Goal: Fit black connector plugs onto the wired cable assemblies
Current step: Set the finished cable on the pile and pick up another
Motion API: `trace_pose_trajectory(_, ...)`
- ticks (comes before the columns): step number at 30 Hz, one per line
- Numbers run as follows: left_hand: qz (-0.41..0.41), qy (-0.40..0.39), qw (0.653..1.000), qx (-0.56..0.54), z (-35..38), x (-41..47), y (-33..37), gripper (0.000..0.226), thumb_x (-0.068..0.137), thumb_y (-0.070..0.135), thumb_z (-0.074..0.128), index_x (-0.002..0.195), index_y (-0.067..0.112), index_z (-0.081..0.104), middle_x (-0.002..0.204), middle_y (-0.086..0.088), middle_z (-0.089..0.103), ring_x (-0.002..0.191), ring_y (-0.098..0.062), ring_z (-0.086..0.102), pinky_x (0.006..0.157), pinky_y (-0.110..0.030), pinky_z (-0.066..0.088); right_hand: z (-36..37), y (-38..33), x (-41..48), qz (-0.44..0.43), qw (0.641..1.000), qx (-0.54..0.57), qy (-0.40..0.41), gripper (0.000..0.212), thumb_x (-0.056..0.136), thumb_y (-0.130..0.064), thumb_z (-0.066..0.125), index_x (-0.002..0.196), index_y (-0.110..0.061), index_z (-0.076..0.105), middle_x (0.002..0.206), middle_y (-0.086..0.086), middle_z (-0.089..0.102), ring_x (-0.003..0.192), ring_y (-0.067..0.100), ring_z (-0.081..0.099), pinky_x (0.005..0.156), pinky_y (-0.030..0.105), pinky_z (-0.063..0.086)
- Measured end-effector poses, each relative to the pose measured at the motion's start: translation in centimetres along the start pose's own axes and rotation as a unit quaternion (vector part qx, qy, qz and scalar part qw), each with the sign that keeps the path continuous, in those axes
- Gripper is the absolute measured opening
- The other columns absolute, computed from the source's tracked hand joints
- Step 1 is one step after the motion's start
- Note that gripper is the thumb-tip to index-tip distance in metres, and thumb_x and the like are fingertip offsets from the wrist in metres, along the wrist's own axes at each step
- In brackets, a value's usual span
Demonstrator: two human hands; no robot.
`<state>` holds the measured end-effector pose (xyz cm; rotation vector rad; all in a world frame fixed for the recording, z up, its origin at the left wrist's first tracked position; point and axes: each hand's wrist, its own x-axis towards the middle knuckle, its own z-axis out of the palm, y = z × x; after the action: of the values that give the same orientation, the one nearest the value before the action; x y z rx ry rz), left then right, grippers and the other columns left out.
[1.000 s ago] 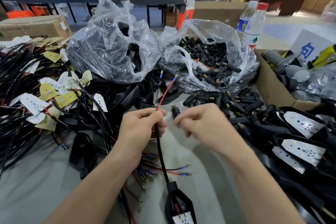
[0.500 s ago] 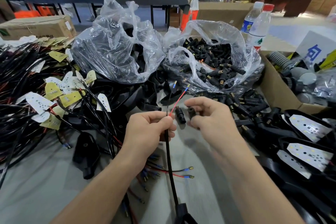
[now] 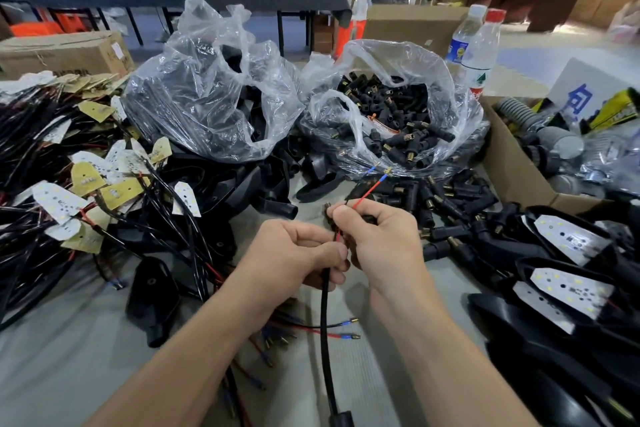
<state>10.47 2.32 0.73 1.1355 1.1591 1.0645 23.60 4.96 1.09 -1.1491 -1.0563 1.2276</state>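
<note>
Left hand [image 3: 294, 253] is clenched round the black cable [image 3: 323, 291] just below the sheath end. The cable hangs over the table [image 3: 52, 357] and runs down to an end housing [image 3: 341, 419] at the bottom edge. The red wire [image 3: 365, 196] leaves that grip and runs up-right under the right thumb, its blue terminal free at the tip. A black lead [image 3: 371, 169] beside it also ends in a blue terminal. Right hand [image 3: 381, 243] is curled, pinching a plug [image 3: 327, 209] against the wire. Only the plug's brass end shows left of the thumb, so cannot tell how far the wire is in. Likely risks: the thin wire kinks at the thumb if pushed off-axis; the terminal snags on the plug mouth; the wrong lead gets fed, since the two sit close; the small plug slips and drops among the loose ones. Around: tangled wire pile [image 3: 41, 156] with LED boards far left, bag [image 3: 207, 97] of black parts behind it, shells [image 3: 156, 302] near the left forearm. Spare leads [image 3: 332, 329] lie under the cable and could tangle with it. Plug bag [image 3: 391, 114] is open straight ahead, and loose plugs [image 3: 450, 208] lie just right of the right hand. Further right are bottles [image 3: 479, 45], a carton [image 3: 509, 163] and lamp heads [image 3: 571, 243]. The clutter crowds both elbows.
</note>
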Motion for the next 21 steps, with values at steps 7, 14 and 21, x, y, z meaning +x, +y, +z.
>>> trace_pose_trajectory(7,0.054,0.157,0.986,0.024,-0.7,0.4,-0.2,0.016,0.074,0.031,0.073,0.086,0.028,0.083,0.085,-0.004,0.08,0.08,-0.016,0.076,0.065,-0.028,0.06,-1.5,-0.1,0.9,-0.03,0.969,-0.207,-0.133,0.019,0.085,-0.017,0.076,0.067,-0.013,0.072,0.054,-0.002,0.047,0.054,0.012,0.036,0.056,0.029,0.03)
trace_pose_trajectory(14,0.115,0.231,0.949,0.18,-0.8,0.6,-1.0,0.017,0.079,0.029,0.081,0.078,0.046,0.079,0.07,0.011,0.076,0.065,-0.004,0.07,0.067,-0.019,0.056,-1.6,0.0,0.3,-0.007,0.938,-0.289,-0.191,0.014,0.08,-0.013,0.068,0.076,-0.026,0.071,0.055,-0.009,0.055,0.05,0.009,0.044,0.051,0.024,0.037)
trace_pose_trajectory(21,0.158,0.352,0.886,0.255,-0.3,0.1,-0.8,0.01,0.085,0.028,0.075,0.08,0.037,0.077,0.07,0.028,0.07,0.067,0.008,0.067,0.068,-0.012,0.05,-2.6,-0.2,1.2,0.003,0.974,-0.207,-0.097,0.041,0.083,0.015,0.052,0.097,-0.023,0.045,0.081,0.007,0.075,0.065,0.017,0.062,0.065,0.036,0.048)
